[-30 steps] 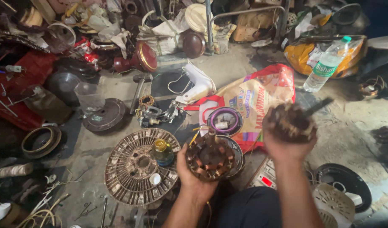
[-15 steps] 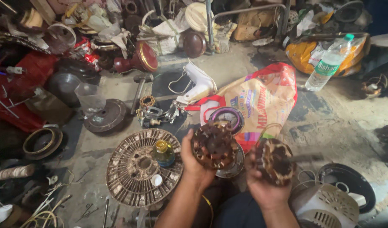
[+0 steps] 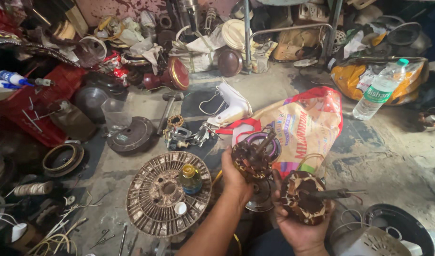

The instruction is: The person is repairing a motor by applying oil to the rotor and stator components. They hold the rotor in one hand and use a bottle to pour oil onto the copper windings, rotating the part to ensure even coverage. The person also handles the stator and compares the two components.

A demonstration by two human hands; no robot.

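Head view: the left hand (image 3: 236, 182) grips a wound motor armature (image 3: 252, 159) above the floor (image 3: 393, 156); the right hand (image 3: 298, 227) cradles a second armature (image 3: 306, 198). Either could slip, landing on the small oil bottle (image 3: 190, 178) or the round fan grille (image 3: 167, 194).

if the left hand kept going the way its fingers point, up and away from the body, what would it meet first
Probably the printed plastic bag on the floor just beyond the left hand, which holds a motor rotor; depth is unclear from above.
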